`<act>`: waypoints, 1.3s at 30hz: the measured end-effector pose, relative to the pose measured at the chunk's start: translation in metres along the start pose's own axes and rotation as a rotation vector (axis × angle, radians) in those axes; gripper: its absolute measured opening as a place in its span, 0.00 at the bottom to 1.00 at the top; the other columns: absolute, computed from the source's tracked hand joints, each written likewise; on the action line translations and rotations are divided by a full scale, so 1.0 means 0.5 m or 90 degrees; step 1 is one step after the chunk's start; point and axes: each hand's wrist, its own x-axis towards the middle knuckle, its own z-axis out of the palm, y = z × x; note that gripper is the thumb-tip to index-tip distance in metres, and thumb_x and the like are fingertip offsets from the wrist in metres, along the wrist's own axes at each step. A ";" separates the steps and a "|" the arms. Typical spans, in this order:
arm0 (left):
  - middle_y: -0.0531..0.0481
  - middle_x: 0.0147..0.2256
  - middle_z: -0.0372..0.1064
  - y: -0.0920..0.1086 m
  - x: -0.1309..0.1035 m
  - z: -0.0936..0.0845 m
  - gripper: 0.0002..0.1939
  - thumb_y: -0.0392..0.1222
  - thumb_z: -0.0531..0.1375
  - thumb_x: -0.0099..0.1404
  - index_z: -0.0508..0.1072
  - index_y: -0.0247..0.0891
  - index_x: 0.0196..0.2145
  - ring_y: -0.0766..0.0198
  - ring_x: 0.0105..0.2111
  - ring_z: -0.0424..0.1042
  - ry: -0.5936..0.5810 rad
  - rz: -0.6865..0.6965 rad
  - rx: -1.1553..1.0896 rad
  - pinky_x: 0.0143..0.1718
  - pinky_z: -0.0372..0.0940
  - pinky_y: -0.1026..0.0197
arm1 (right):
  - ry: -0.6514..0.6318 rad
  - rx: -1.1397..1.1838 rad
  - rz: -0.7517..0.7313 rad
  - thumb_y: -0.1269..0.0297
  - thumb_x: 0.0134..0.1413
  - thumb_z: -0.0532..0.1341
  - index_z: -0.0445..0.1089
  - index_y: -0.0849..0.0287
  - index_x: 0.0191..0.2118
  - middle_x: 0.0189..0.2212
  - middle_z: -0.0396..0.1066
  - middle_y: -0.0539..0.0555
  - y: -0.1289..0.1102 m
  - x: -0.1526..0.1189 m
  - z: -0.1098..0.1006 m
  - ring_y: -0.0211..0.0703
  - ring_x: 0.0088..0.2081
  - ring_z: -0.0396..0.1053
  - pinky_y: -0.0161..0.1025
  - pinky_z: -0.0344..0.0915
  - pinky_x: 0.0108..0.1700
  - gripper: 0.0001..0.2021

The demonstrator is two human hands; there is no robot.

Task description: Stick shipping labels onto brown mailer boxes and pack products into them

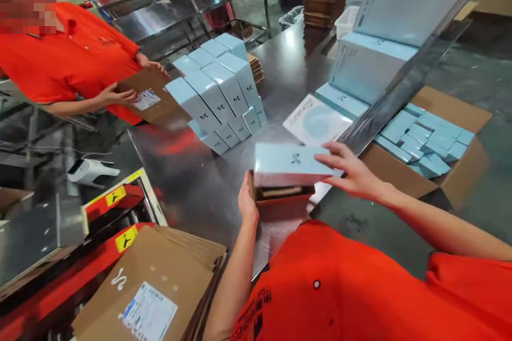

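A light-blue box (292,162) with a small dark mark lies above the open top of a small brown cardboard box (286,205), slightly tilted. My left hand (248,200) is wrapped round the left side of the cardboard box, its fingers partly hidden. At the other end, my right hand (350,170) has its fingers and thumb about the right end of the light-blue box, a little blurred. Just behind lies a white printed sheet or flat pack (316,120) with a pale blue circle. Stacked light-blue boxes (220,90) stand farther back on the steel table (172,170).
Across the table a co-worker in orange (92,58) holds a brown carton (150,96). Large pale boxes (372,61) stand at the right edge. An open carton of small blue boxes (428,138) sits beyond it. Flattened cartons (152,277) and a white scanner (92,171) are left.
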 end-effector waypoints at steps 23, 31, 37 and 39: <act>0.35 0.70 0.40 -0.002 -0.019 -0.009 0.41 0.61 0.63 0.59 0.60 0.45 0.66 0.35 0.69 0.35 -0.226 0.265 0.700 0.63 0.31 0.27 | -0.353 0.073 0.207 0.40 0.61 0.52 0.57 0.46 0.67 0.71 0.41 0.54 0.153 -0.064 0.171 0.61 0.70 0.43 0.61 0.50 0.67 0.32; 0.35 0.70 0.42 0.106 -0.111 -0.297 0.34 0.54 0.54 0.69 0.56 0.38 0.68 0.41 0.70 0.37 0.122 0.241 0.635 0.66 0.37 0.33 | -0.400 -0.134 0.063 0.53 0.56 0.63 0.37 0.56 0.72 0.56 0.66 0.71 0.049 0.225 0.527 0.65 0.47 0.73 0.54 0.70 0.48 0.46; 0.28 0.64 0.56 0.021 -0.347 -0.617 0.32 0.57 0.51 0.69 0.65 0.30 0.61 0.37 0.67 0.47 0.573 0.038 0.769 0.63 0.49 0.32 | -0.464 -0.077 -0.076 0.63 0.54 0.66 0.39 0.63 0.72 0.54 0.69 0.71 -0.169 0.574 0.882 0.61 0.52 0.70 0.50 0.65 0.54 0.46; 0.28 0.61 0.61 -0.042 -0.408 -0.667 0.32 0.59 0.51 0.67 0.68 0.32 0.59 0.33 0.64 0.54 0.655 -0.087 0.780 0.58 0.54 0.28 | -0.502 -0.042 -0.114 0.67 0.51 0.67 0.41 0.63 0.71 0.54 0.70 0.69 -0.263 0.627 0.984 0.59 0.52 0.71 0.49 0.65 0.55 0.47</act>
